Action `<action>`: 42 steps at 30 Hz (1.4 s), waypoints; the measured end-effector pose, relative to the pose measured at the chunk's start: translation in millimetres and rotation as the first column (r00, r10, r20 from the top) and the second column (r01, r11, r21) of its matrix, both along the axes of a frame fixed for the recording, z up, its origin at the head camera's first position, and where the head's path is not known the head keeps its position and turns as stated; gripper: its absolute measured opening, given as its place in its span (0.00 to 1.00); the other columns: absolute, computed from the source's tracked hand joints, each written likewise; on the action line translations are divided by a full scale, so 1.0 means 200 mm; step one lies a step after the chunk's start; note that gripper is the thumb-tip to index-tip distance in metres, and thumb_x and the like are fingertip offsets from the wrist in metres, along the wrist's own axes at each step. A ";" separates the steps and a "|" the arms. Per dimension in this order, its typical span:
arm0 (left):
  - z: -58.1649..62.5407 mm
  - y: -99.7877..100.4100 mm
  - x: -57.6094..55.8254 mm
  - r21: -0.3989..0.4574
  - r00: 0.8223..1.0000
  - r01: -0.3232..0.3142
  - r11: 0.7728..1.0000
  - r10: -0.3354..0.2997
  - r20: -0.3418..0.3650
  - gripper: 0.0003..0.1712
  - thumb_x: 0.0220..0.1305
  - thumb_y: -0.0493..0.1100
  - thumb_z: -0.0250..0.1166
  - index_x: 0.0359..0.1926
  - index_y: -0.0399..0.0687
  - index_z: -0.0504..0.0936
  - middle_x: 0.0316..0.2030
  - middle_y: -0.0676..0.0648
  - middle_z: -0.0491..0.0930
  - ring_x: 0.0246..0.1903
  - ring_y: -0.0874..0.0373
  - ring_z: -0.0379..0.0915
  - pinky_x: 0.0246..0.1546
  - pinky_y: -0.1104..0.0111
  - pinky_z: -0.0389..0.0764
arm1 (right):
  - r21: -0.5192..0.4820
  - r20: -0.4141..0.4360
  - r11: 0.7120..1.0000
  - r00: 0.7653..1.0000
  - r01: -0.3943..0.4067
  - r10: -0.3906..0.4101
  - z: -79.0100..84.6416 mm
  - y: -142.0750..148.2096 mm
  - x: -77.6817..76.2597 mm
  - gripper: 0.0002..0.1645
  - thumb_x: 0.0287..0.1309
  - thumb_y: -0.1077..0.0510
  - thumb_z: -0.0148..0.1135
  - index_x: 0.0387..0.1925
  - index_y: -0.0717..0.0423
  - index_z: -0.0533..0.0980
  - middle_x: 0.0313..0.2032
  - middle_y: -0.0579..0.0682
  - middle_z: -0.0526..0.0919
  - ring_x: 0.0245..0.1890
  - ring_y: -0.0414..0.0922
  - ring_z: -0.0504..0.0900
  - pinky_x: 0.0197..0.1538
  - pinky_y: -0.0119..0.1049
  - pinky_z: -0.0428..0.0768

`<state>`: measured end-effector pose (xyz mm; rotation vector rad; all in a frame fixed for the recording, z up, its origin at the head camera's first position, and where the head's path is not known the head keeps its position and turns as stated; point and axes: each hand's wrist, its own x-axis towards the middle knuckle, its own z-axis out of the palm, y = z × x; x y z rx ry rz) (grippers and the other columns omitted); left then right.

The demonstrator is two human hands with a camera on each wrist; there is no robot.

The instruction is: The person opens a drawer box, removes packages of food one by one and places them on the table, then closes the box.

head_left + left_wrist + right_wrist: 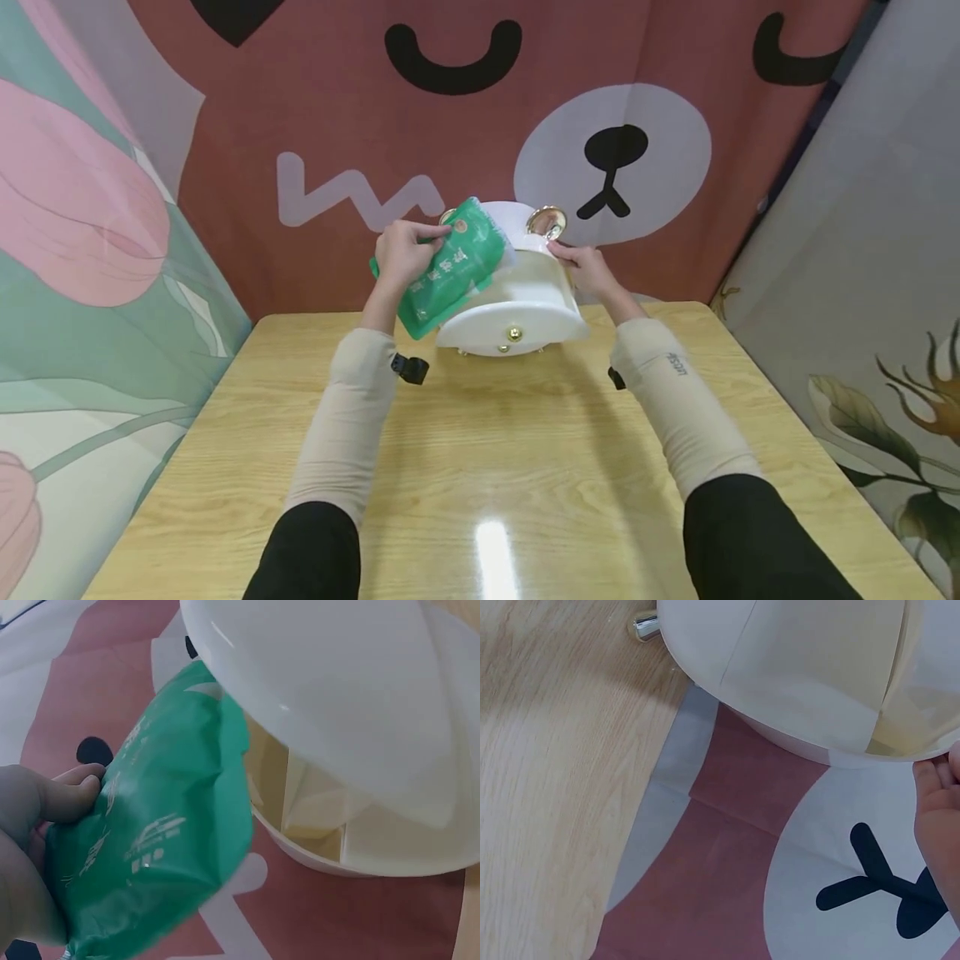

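A green plastic packet (461, 262) with white lettering is pinched by my left hand (405, 252) between thumb and fingers. It hangs tilted over the left side of a white box (517, 279) with a gold knob (513, 333) on its front. In the left wrist view the packet (165, 817) is beside the box's partly uncovered inside, where dividers (341, 840) show under a raised white panel (322, 675). My right hand (588, 268) grips the box at its back right, next to a round gold piece (547, 222). In the right wrist view, those fingers (928, 780) hold the rim.
The box stands on small gold feet (540, 350) at the far side of a wooden table (450, 450). A curtain (360, 117) with a printed bear hangs close behind, and printed cloths flank both sides. Each wrist carries a small black camera (410, 368).
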<state>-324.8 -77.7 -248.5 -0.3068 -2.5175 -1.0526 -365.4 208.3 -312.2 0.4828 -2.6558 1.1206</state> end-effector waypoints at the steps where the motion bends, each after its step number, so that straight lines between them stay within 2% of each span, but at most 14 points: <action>1: -0.01 -0.01 0.00 0.005 1.000 -0.004 1.000 0.004 0.011 0.11 0.58 0.42 0.61 0.43 0.55 0.83 0.09 0.48 0.69 0.07 0.61 0.48 0.14 0.70 0.50 | 0.007 -0.004 1.000 1.000 0.004 -0.004 0.00 0.00 0.00 0.19 0.61 0.63 0.51 0.54 0.61 0.69 0.55 0.59 0.67 0.56 0.57 0.65 0.55 0.46 0.65; 10: -0.05 -0.07 0.03 0.083 0.995 -0.070 0.994 0.064 0.080 0.11 0.58 0.42 0.61 0.43 0.56 0.83 0.06 0.48 0.66 0.07 0.61 0.48 0.14 0.70 0.50 | 0.017 -0.066 1.000 0.998 0.025 -0.024 -0.04 -0.01 -0.01 0.18 0.60 0.64 0.52 0.53 0.61 0.70 0.53 0.59 0.69 0.54 0.58 0.67 0.55 0.48 0.65; 14: -0.05 -0.10 0.04 0.136 0.989 -0.100 0.986 0.084 0.123 0.12 0.58 0.43 0.62 0.43 0.56 0.83 0.12 0.46 0.74 0.09 0.61 0.49 0.19 0.69 0.54 | 0.029 -0.086 0.999 0.996 0.033 -0.030 -0.04 -0.01 -0.01 0.18 0.60 0.64 0.52 0.52 0.59 0.71 0.53 0.59 0.70 0.54 0.58 0.67 0.55 0.47 0.65; 17: -0.05 -0.13 0.06 0.159 0.985 -0.125 0.979 0.104 0.137 0.12 0.57 0.43 0.62 0.43 0.56 0.83 0.25 0.44 0.81 0.13 0.61 0.54 0.24 0.68 0.56 | 0.029 -0.077 0.999 0.997 0.028 -0.026 -0.04 0.00 -0.01 0.18 0.60 0.64 0.52 0.53 0.59 0.70 0.53 0.59 0.69 0.54 0.57 0.67 0.55 0.47 0.65; 21: -0.06 -0.16 0.07 0.177 0.981 -0.147 0.973 0.120 0.153 0.12 0.57 0.43 0.62 0.44 0.56 0.82 0.41 0.45 0.80 0.22 0.59 0.62 0.26 0.68 0.58 | 0.029 -0.068 0.999 0.997 0.032 -0.030 -0.04 0.01 0.00 0.19 0.60 0.65 0.51 0.54 0.59 0.69 0.54 0.58 0.68 0.55 0.56 0.66 0.55 0.46 0.65; 23: -0.06 -0.17 0.09 0.191 0.976 -0.160 0.968 0.126 0.178 0.12 0.57 0.43 0.62 0.44 0.57 0.82 0.45 0.46 0.79 0.27 0.56 0.66 0.26 0.68 0.58 | 0.029 -0.069 0.999 0.997 0.033 -0.031 -0.04 0.01 0.00 0.20 0.60 0.65 0.51 0.54 0.59 0.69 0.55 0.58 0.68 0.55 0.56 0.66 0.55 0.46 0.66; 26: -0.05 -0.19 0.10 0.212 0.969 -0.179 0.961 0.135 0.207 0.13 0.57 0.44 0.62 0.44 0.57 0.82 0.48 0.48 0.77 0.39 0.54 0.70 0.32 0.66 0.64 | 0.030 -0.066 0.999 0.997 0.033 -0.031 -0.03 0.02 0.01 0.20 0.60 0.65 0.50 0.55 0.59 0.69 0.55 0.58 0.68 0.55 0.56 0.66 0.55 0.46 0.66; 28: -0.06 -0.20 0.11 0.228 0.965 -0.190 0.955 0.139 0.223 0.13 0.58 0.44 0.62 0.45 0.58 0.82 0.50 0.48 0.76 0.46 0.53 0.68 0.37 0.64 0.66 | 0.029 -0.070 0.999 0.997 0.032 -0.030 -0.03 0.02 0.01 0.19 0.60 0.66 0.50 0.55 0.60 0.69 0.55 0.58 0.68 0.55 0.56 0.66 0.54 0.46 0.66; 33: -0.08 -0.24 0.11 0.258 0.961 -0.203 0.945 0.141 0.237 0.13 0.57 0.43 0.62 0.45 0.57 0.82 0.50 0.48 0.75 0.53 0.51 0.65 0.49 0.58 0.64 | 0.025 -0.089 0.999 0.995 0.043 -0.040 -0.03 0.03 0.01 0.19 0.60 0.67 0.51 0.54 0.60 0.69 0.53 0.60 0.69 0.54 0.57 0.67 0.54 0.47 0.66; 35: -0.09 -0.26 0.11 0.275 0.957 -0.217 0.937 0.149 0.251 0.13 0.58 0.43 0.62 0.45 0.56 0.82 0.50 0.48 0.75 0.54 0.51 0.64 0.50 0.57 0.62 | 0.025 -0.100 0.999 0.994 0.046 -0.044 -0.03 0.04 0.01 0.19 0.60 0.67 0.51 0.54 0.60 0.69 0.53 0.60 0.69 0.54 0.57 0.67 0.54 0.47 0.66; 42: -0.15 -0.31 0.11 0.349 0.926 -0.309 0.885 0.196 0.323 0.13 0.58 0.42 0.61 0.46 0.55 0.81 0.52 0.49 0.73 0.56 0.53 0.60 0.52 0.59 0.62 | 0.022 -0.118 0.999 0.993 0.033 -0.030 -0.03 0.04 0.02 0.20 0.60 0.67 0.51 0.54 0.60 0.69 0.54 0.59 0.69 0.54 0.56 0.67 0.53 0.46 0.67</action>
